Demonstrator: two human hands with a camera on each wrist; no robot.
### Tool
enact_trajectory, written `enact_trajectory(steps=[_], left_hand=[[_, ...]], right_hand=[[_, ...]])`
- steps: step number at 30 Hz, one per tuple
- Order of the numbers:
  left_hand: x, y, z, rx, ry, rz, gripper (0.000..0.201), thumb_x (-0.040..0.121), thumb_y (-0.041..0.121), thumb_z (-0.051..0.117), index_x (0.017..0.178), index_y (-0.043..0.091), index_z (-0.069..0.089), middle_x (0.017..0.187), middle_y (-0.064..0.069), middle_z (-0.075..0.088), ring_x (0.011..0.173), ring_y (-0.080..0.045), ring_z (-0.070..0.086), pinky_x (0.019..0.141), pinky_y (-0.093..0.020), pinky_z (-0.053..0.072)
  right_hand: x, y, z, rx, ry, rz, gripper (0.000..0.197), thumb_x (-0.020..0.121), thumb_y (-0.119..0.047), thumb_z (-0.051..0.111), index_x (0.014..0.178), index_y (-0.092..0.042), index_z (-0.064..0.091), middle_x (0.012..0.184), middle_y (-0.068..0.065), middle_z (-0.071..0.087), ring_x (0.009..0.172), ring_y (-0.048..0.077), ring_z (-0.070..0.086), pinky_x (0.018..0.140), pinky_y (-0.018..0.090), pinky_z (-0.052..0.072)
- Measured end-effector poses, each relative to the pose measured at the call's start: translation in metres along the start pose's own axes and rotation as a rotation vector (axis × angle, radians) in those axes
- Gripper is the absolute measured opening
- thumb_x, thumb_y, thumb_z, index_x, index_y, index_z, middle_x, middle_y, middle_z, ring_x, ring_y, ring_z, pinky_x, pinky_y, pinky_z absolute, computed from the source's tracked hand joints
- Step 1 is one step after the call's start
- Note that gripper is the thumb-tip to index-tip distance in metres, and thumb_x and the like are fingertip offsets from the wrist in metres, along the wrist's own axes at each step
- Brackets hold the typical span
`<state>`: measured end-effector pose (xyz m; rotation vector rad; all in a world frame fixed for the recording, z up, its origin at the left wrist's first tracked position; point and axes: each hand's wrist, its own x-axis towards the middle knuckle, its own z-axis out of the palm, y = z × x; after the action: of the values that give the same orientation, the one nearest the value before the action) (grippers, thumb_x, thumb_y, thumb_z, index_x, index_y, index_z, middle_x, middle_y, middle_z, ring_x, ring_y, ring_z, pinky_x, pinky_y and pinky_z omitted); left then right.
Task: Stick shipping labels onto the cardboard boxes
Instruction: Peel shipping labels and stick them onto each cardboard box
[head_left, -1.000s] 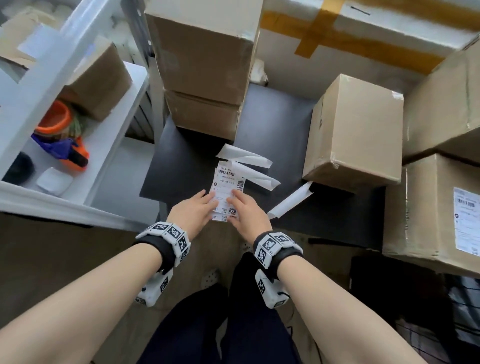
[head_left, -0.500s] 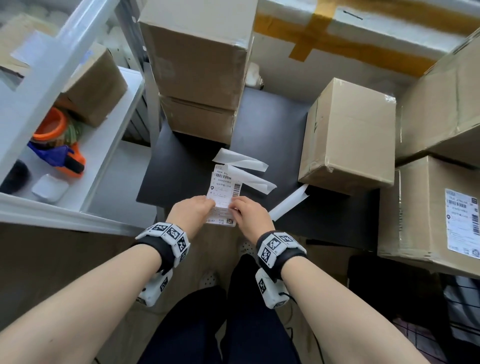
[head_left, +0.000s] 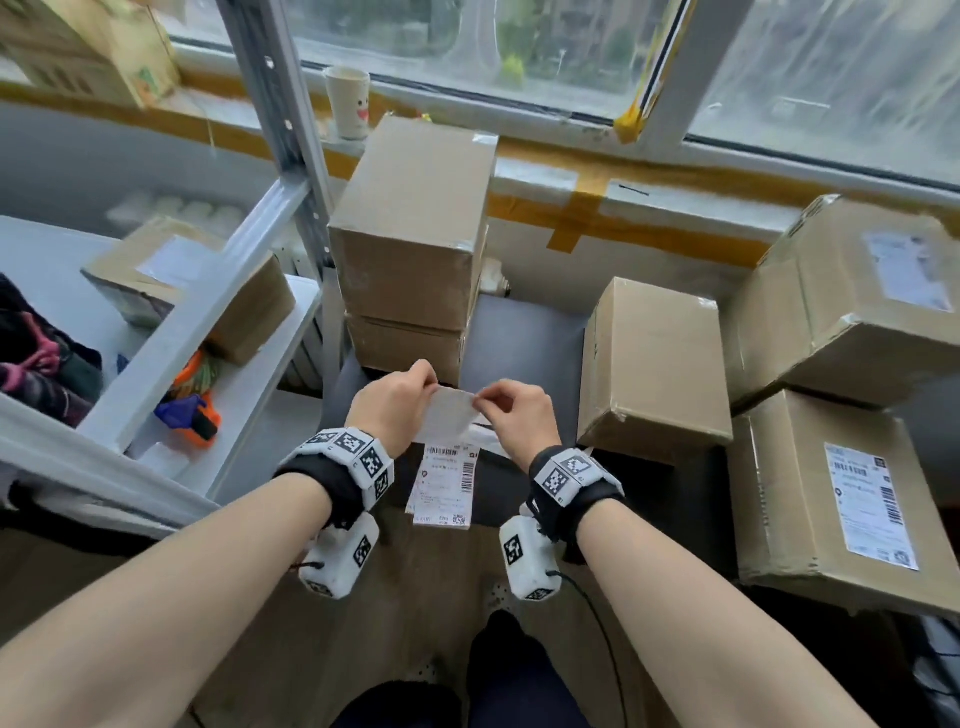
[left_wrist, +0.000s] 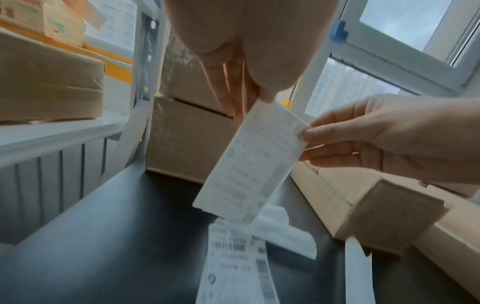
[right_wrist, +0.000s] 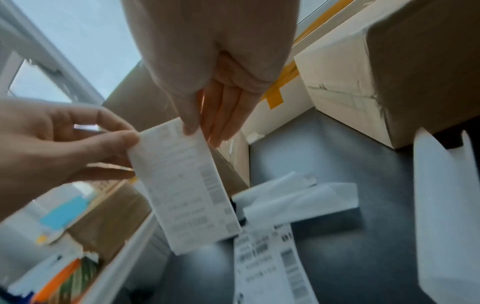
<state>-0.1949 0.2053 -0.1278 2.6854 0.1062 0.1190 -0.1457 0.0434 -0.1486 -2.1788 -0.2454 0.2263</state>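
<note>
Both hands hold one white shipping label (head_left: 449, 418) in the air above the black table (head_left: 524, 338), printed side away from the head camera. My left hand (head_left: 427, 383) pinches its upper left corner and my right hand (head_left: 482, 402) pinches the upper right corner. From the left wrist view the label (left_wrist: 254, 160) hangs down from the left fingertips (left_wrist: 262, 96). A second printed label (head_left: 444, 483) lies flat at the table's front edge. Two plain cardboard boxes (head_left: 410, 244) stand stacked just behind the hands. A single plain box (head_left: 654, 364) stands to the right.
White backing strips (right_wrist: 293, 197) lie curled on the table behind the flat label. Two boxes bearing labels (head_left: 841, 499) are stacked at the far right. A white shelf (head_left: 156, 364) on the left holds a box, an orange tape dispenser (head_left: 200, 421) and clutter. A paper cup (head_left: 348, 101) stands on the windowsill.
Both hands have risen from the table's front edge with one label pinched between them; another label stays flat on the table. The head view has tilted up toward the window.
</note>
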Motion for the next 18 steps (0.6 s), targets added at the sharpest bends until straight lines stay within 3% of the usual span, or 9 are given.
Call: enact_trajectory(steps=[2, 6, 10, 12, 15, 18], left_hand=[[0.006, 0.007, -0.014, -0.054, 0.030, -0.025, 0.022, 0.098, 0.023, 0.041, 0.105, 0.008, 0.055, 0.088, -0.017, 0.068, 0.081, -0.037, 0.061, 0.071, -0.041, 0.048], [0.019, 0.014, -0.033, -0.219, 0.110, -0.083, 0.017, 0.096, 0.019, 0.047, 0.101, 0.008, 0.057, 0.090, -0.016, 0.069, 0.085, -0.036, 0.062, 0.073, -0.035, 0.046], [0.028, 0.015, -0.039, -0.370, 0.185, -0.190, 0.012, 0.093, 0.016, 0.051, 0.095, 0.008, 0.060, 0.094, -0.012, 0.070, 0.089, -0.030, 0.062, 0.077, -0.029, 0.043], [0.029, 0.016, -0.037, -0.420, 0.203, -0.226, 0.011, 0.092, 0.016, 0.053, 0.097, 0.009, 0.060, 0.091, -0.010, 0.069, 0.086, -0.026, 0.061, 0.078, -0.028, 0.044], [0.027, 0.013, -0.027, -0.552, 0.129, -0.287, 0.019, 0.088, 0.022, 0.061, 0.104, 0.016, 0.053, 0.079, -0.003, 0.066, 0.080, -0.025, 0.064, 0.082, -0.038, 0.053], [0.021, 0.013, -0.017, -0.670, -0.052, -0.360, 0.029, 0.085, 0.020, 0.066, 0.109, 0.015, 0.050, 0.082, -0.010, 0.069, 0.075, -0.029, 0.069, 0.078, -0.046, 0.057]], right_hand=[[0.005, -0.009, -0.007, 0.085, -0.007, 0.024, 0.003, 0.078, -0.017, 0.073, 0.076, -0.017, 0.071, 0.076, 0.000, 0.069, 0.074, 0.014, 0.062, 0.080, 0.031, 0.053], [0.009, -0.014, -0.016, 0.191, -0.069, 0.059, 0.018, 0.074, -0.015, 0.075, 0.063, -0.026, 0.068, 0.074, 0.003, 0.070, 0.073, 0.017, 0.063, 0.082, 0.046, 0.056], [0.002, -0.014, -0.025, 0.272, -0.087, 0.091, 0.003, 0.078, -0.007, 0.072, 0.078, -0.010, 0.073, 0.079, 0.010, 0.068, 0.073, 0.019, 0.060, 0.079, 0.041, 0.055], [-0.001, -0.011, -0.026, 0.294, -0.069, 0.115, 0.005, 0.079, -0.006, 0.071, 0.084, -0.005, 0.073, 0.080, 0.011, 0.068, 0.074, 0.020, 0.060, 0.079, 0.041, 0.055], [-0.002, -0.008, -0.028, 0.327, -0.012, 0.154, 0.004, 0.081, -0.005, 0.070, 0.084, -0.003, 0.072, 0.079, 0.012, 0.068, 0.073, 0.022, 0.061, 0.076, 0.042, 0.056], [-0.001, -0.008, -0.030, 0.358, 0.026, 0.166, 0.008, 0.082, -0.004, 0.069, 0.088, 0.000, 0.071, 0.075, 0.007, 0.066, 0.064, 0.016, 0.059, 0.061, 0.026, 0.054]])
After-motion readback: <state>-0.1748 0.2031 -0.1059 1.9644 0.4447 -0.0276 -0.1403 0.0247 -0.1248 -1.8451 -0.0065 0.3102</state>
